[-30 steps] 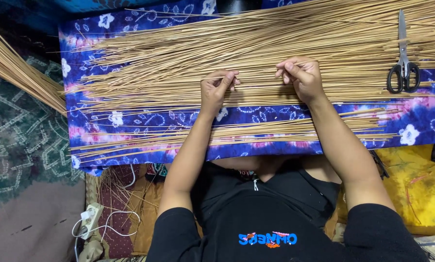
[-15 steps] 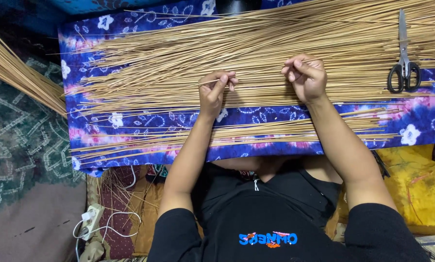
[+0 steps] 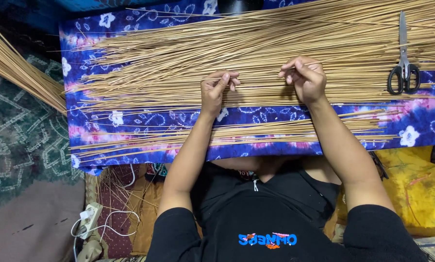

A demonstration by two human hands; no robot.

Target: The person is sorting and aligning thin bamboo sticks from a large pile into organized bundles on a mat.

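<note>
**Both hands pinching thin sticks over a spread of sticks**

Left hand (image 3: 216,92) sits on the big stick pile, fingers bent together, thumb and fingertips pinching a thin stick (image 3: 256,77). Right hand (image 3: 306,77) is just to the right of it, well apart from the left, fingers curled in, also pinching at a stick end; cannot tell if both hands hold the same one. The stick runs left-right across the view, roughly level, spanning the gap between the two hands.

Under the hands: wide layer of pale tan sticks (image 3: 178,63), long axes left-right, fanning a bit so the left ends spread out and the far ones tilt up toward the right. Nearer the person, a smaller bundle (image 3: 276,133) lies parallel, same left-right run, apart from the main pile.

All lie on a blue-purple floral cloth (image 3: 140,119). Black-handled scissors (image 3: 404,68) rest on the sticks at far right, blades pointing away from the person. Another bundle of sticks (image 3: 18,68) slants at far left off the cloth. White power strip (image 3: 90,218) with cable near left, on the floor. Yellow fabric (image 3: 416,189) near right.
</note>
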